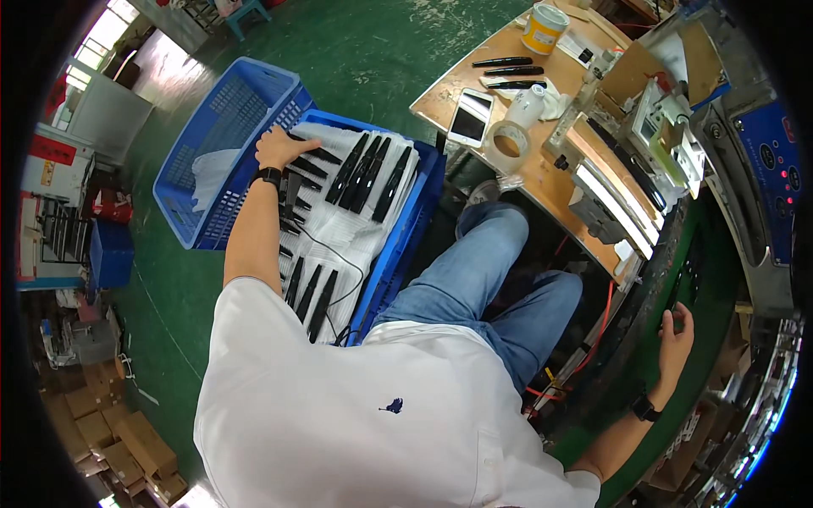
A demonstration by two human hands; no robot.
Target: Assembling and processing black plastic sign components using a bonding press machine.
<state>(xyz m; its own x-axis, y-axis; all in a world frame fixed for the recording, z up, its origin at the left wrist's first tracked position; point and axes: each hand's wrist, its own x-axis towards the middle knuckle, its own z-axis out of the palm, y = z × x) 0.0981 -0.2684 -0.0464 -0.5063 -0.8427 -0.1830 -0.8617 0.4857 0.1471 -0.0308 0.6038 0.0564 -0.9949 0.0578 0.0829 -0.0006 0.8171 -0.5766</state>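
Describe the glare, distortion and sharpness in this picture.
In the head view, light glints on the glossy black tapered pieces and the white rectangular phone, the bright upper-left window panes wash out, straight edges bend near the picture's rim, and the bare left hand and bare right hand look fairly sharp.

Green floor (356, 80), bearing a blue stool (244, 13), beyond the left edge of the wooden worktop (442, 97); bright window (103, 35) farther left.
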